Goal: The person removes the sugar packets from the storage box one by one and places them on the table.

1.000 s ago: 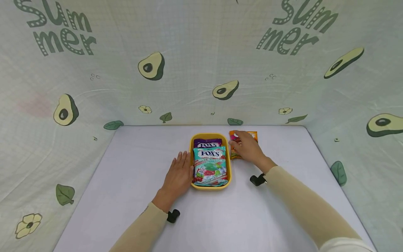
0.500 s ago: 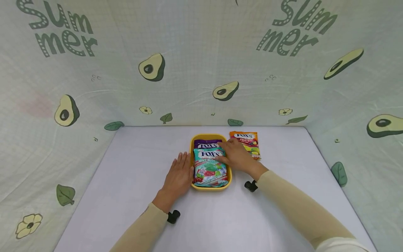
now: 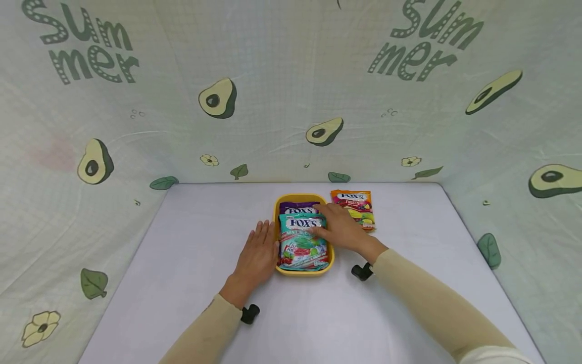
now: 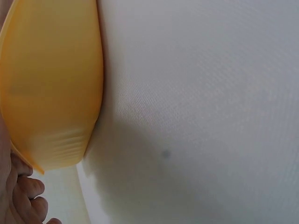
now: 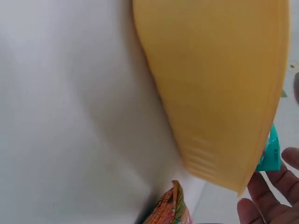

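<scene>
A yellow plastic tray (image 3: 331,253) stands on the white table, holding a teal Fox's Mint Blossom candy bag (image 3: 302,247) in front of a purple Fox's bag (image 3: 289,207). My left hand (image 3: 258,251) rests along the tray's left side with straight fingers. Over the tray's right rim reaches my right hand (image 3: 340,227), its thumb over the teal bag and its fingers near that bag's upper right corner. The right wrist view shows the bag's teal corner (image 5: 271,158) close to loosely spread fingers (image 5: 266,196); no firm pinch shows.
An orange Fox's Fruits candy bag (image 3: 356,205) lies on the table, right of the tray and behind my right hand. A printed cloth (image 3: 273,151) with avocados hangs behind the table (image 3: 291,323).
My right hand has moved left from the orange bag to the upper right corner of the teal bag, uncovering the orange one. The left hand stays against the tray.
</scene>
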{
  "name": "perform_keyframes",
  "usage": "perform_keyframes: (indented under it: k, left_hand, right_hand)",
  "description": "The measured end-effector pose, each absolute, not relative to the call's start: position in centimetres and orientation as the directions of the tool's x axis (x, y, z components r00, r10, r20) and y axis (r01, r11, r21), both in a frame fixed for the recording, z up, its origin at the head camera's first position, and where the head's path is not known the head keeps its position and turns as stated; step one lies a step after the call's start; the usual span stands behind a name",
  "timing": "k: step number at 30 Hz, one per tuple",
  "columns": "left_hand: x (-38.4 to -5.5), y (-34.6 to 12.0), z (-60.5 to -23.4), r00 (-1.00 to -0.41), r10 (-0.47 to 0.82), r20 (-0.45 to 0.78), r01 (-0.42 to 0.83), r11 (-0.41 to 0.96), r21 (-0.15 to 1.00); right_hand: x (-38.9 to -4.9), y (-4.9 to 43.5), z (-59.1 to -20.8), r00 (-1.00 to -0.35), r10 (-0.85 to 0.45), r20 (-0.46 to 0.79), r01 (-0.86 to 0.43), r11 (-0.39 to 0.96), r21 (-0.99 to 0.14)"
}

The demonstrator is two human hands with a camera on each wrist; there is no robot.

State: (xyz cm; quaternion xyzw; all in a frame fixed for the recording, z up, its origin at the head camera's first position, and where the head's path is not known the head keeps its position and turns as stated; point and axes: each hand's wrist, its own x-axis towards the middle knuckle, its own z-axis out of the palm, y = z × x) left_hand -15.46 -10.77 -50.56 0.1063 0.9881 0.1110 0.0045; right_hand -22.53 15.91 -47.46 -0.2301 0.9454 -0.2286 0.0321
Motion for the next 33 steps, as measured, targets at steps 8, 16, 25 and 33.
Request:
perform_keyframes:
  k: [8,16,25,33]
  left_hand:
    - [-15.5,-10.9,-50.6,-0.977,0.213,0.023,0.213,0.950,0.230]
    - [-15.5,-10.9,-50.5,-0.976,0.218,0.023,0.217,0.945,0.244]
    - [-15.5,-10.9,-50.4,-0.975,0.222,0.025,0.221,0.941,0.258]
    - [-15.5,-11.1,-50.6,-0.975,0.220,0.022,0.218,0.940,0.262]
  right_hand:
    - [-22.0,15.2,-46.3,-0.927,-0.373,-0.041,-0.278,0.755,-0.593]
    - [-21.4,15.2,-45.6,-0.907,-0.400,-0.131,-0.221,0.717,-0.661]
    - [-19.9,15.4,-45.3,-0.938,-0.339,-0.072,-0.137,0.555,-0.821]
    - [-18.2,15.7,-46.7,-0.890,-0.454,-0.039,-0.122,0.319,-0.940]
